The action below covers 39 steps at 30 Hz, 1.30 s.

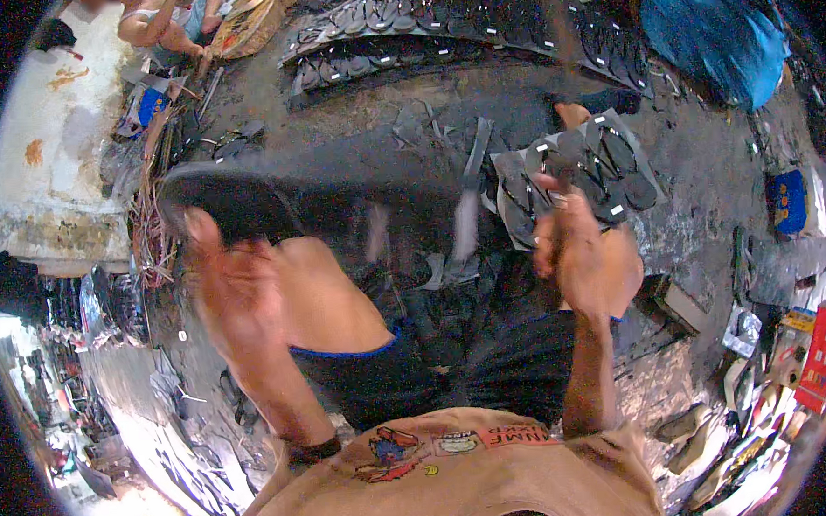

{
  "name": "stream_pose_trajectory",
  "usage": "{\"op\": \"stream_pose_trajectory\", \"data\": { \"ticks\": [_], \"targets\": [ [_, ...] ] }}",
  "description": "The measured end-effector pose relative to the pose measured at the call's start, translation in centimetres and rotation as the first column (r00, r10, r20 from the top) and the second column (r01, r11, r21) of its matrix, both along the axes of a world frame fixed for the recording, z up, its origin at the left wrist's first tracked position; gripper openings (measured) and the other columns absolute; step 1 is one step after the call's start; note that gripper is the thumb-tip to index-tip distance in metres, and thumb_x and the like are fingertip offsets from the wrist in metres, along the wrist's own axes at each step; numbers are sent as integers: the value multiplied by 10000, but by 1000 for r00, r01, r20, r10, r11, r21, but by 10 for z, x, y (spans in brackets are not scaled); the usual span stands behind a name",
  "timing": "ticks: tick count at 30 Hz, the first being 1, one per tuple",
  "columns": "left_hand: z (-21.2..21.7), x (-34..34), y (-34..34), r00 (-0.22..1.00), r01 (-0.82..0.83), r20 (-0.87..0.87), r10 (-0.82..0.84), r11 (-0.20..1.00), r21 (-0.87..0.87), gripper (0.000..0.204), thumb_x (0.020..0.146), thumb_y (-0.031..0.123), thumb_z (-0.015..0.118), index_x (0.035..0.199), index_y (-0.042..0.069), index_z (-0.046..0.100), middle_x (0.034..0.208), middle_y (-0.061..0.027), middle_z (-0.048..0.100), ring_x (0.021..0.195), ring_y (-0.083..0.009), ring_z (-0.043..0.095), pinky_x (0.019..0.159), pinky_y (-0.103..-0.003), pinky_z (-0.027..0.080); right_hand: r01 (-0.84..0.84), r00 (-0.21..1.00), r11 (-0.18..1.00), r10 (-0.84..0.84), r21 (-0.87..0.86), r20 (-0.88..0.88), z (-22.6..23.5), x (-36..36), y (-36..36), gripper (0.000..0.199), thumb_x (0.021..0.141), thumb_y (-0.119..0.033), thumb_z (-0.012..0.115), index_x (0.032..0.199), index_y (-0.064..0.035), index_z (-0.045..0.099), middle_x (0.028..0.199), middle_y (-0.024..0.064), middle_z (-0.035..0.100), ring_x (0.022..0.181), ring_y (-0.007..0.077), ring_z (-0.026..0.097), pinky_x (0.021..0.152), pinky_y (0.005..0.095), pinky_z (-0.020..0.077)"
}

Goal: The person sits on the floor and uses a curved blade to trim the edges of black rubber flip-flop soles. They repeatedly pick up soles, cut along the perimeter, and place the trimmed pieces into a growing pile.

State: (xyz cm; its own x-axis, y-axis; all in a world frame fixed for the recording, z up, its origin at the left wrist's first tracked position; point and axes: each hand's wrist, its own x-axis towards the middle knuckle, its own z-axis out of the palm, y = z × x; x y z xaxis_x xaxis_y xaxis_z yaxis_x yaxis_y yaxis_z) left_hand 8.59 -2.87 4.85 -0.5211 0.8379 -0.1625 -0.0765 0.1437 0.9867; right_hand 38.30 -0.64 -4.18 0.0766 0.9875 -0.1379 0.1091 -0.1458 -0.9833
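My left hand (236,277) is closed on the near-left end of a long, dark, flat piece (334,173), smeared by motion. It looks like black rubber or sole material, and the thumb presses on its rounded end. My right hand (571,245) is raised over my right knee with fingers curled; whatever it grips is too blurred to make out. Just beyond the right hand, black sandals (604,159) with small white tags lie on a grey sheet. Dark scraps (446,270) lie between my knees.
Rows of tagged sandals (393,49) line the far floor. A blue plastic sheet (719,41) lies far right, a red box (822,353) near right. Another person (153,29) sits far left, near a wooden block (256,23). A bundle of thin strips (154,215) stands left.
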Motion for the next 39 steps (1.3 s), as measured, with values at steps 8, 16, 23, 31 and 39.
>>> {"op": "stream_pose_trajectory", "data": {
  "ticks": [8, 16, 23, 31, 39],
  "targets": [
    [-27, 83, -10, 663, 199, 728, -174, 979, 53, 198, 931, 93, 782, 1116, 122, 719, 1083, -29, 761, 964, -185, 738, 855, -343, 623, 95, 981, 966, -131, 239, 141, -26, 2, -127, 403, 1115, -344, 456, 1121, 7, 653, 678, -12, 526, 573, 83, 469, 524, 263, 378],
    [-33, 96, -33, 642, 218, 749, -162, 976, 25, 238, 975, 157, 746, 1203, 149, 679, 1153, -21, 741, 1012, -186, 720, 878, -358, 613, -95, 950, 995, 89, 8, 298, -27, -1, -226, 321, 1061, -337, 537, 1063, -34, 642, 653, 148, 533, 569, 310, 578, 551, 411, 423],
    [-64, 78, -59, 737, 369, 596, -319, 929, 41, 350, 931, 63, 738, 1269, 116, 659, 1223, -52, 707, 1119, -262, 677, 999, -417, 554, -226, 851, 974, 211, -27, 481, -3, 6, -148, 345, 1071, -387, 534, 1029, -56, 623, 711, 213, 588, 694, 456, 628, 603, 483, 458],
    [-22, 49, -20, 877, 203, 430, -214, 976, 72, 545, 902, 164, 790, 1388, 65, 564, 1309, -68, 658, 1187, -239, 632, 1066, -460, 507, 291, 957, 955, -292, -63, 1, -91, 52, -119, 482, 1035, -542, 486, 957, -84, 612, 694, 11, 513, 548, 127, 471, 482, 279, 362],
    [-207, 62, 96, 899, 35, 436, -21, 999, -24, 780, 836, 408, 874, 1391, 23, 484, 1274, -165, 639, 1154, -274, 625, 985, -455, 521, 820, 569, 563, -821, -100, 47, -40, 136, -180, 494, 1090, -594, 410, 1042, -130, 570, 648, -28, 405, 502, 83, 368, 444, 263, 348]
  ]
}}
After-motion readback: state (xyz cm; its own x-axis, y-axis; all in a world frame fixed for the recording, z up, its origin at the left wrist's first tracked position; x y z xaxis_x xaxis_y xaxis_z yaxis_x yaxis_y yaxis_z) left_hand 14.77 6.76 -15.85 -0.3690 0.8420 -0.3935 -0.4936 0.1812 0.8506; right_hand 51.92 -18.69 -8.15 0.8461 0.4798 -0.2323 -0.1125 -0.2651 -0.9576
